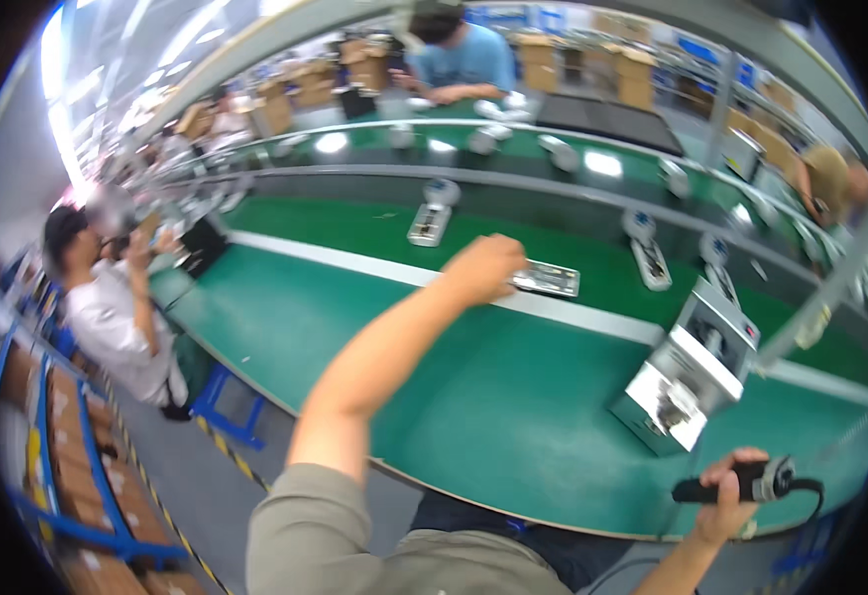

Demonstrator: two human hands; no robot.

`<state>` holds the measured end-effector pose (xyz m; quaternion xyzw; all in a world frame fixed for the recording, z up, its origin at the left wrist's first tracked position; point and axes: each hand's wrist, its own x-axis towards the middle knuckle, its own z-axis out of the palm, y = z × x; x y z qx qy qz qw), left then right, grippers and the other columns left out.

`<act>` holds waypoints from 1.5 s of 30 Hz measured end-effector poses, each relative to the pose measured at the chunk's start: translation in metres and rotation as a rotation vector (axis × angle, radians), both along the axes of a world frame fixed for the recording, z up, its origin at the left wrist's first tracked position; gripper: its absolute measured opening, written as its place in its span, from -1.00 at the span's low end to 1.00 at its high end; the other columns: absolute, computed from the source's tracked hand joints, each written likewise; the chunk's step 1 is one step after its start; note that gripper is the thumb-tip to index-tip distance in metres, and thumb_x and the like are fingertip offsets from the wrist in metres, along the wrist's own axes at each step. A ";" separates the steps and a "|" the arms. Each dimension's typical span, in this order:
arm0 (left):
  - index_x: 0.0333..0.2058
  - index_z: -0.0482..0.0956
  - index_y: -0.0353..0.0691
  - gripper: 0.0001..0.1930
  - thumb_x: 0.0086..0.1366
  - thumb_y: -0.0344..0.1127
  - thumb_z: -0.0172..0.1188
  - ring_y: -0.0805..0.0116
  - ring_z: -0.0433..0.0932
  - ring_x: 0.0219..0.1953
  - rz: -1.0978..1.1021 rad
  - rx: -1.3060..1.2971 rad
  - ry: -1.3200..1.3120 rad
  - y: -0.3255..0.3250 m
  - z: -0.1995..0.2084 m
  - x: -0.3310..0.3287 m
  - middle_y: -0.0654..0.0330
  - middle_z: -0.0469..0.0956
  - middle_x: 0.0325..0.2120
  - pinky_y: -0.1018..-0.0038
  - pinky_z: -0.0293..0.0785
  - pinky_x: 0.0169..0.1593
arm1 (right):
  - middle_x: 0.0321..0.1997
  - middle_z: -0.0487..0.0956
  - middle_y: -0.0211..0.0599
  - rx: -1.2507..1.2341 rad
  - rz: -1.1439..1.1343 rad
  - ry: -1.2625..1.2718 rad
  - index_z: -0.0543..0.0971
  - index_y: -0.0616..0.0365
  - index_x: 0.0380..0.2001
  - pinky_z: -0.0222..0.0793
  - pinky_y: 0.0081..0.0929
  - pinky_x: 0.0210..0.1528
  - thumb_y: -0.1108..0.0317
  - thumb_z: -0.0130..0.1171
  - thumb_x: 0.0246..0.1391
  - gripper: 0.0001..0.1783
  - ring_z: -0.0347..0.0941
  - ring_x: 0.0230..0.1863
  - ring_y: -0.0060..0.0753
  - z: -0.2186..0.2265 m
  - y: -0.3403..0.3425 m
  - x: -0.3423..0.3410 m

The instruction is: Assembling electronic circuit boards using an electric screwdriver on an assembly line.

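My left arm reaches out over the green conveyor belt [315, 223]. There my left hand [488, 268] is closed on the left end of a pale, flat, oblong housing [553, 279] with small parts showing inside; the fingers hide that end. At the lower right my right hand [726, 501] is wrapped round a black electric screwdriver [773, 479], whose cord loops down on the right. The screwdriver lies roughly level, over the near edge of the bench.
A grey box-shaped machine [687, 372] stands on the green bench [493, 416] at right. Along the belt lie similar units with round heads [434, 213], [648, 250]. One person [116, 307] works at the left, another [463, 59] across the line. A metal post [825, 283] rises at right.
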<state>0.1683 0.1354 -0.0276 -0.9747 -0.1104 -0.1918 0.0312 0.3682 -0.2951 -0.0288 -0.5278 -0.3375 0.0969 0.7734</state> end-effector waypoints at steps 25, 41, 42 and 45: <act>-0.15 0.45 -0.30 -0.55 0.15 -0.03 0.15 -0.04 0.41 -0.08 -0.412 -1.130 0.242 -0.469 -0.445 0.153 -0.11 0.42 -0.11 0.19 0.38 -0.02 | -0.58 0.40 -0.32 0.095 0.148 -0.140 0.38 0.19 -0.16 0.28 -0.59 -0.48 0.31 0.15 0.04 -0.69 0.28 -0.59 -0.50 -0.066 -0.023 0.067; -0.19 0.47 -0.24 -0.71 0.20 -0.20 -0.02 0.10 0.46 -0.18 -0.089 -1.302 0.435 -0.412 -0.164 0.024 0.06 0.46 -0.15 0.25 0.40 -0.17 | -0.57 0.51 -0.19 0.251 0.419 -0.038 0.50 0.24 -0.23 0.44 -0.46 -0.45 0.38 0.20 0.04 -0.76 0.41 -0.58 -0.34 -0.022 0.000 0.044; -0.14 0.46 -0.23 -0.68 0.22 -0.18 -0.04 0.10 0.45 -0.12 -0.006 -1.310 0.397 -0.404 -0.124 0.009 0.06 0.44 -0.09 0.26 0.39 -0.12 | -0.57 0.51 -0.19 0.248 0.434 -0.031 0.50 0.24 -0.23 0.44 -0.46 -0.45 0.38 0.20 0.04 -0.76 0.41 -0.58 -0.34 -0.023 0.001 0.044; 0.02 0.44 -0.22 -0.57 0.27 -0.13 -0.11 0.11 0.42 0.05 0.177 -1.297 0.302 -0.377 -0.036 0.001 0.08 0.39 0.09 0.27 0.37 0.03 | -0.57 0.39 -0.31 0.121 0.328 -0.132 0.38 0.19 -0.15 0.28 -0.58 -0.46 0.25 0.15 0.06 -0.66 0.28 -0.58 -0.50 -0.024 -0.009 0.034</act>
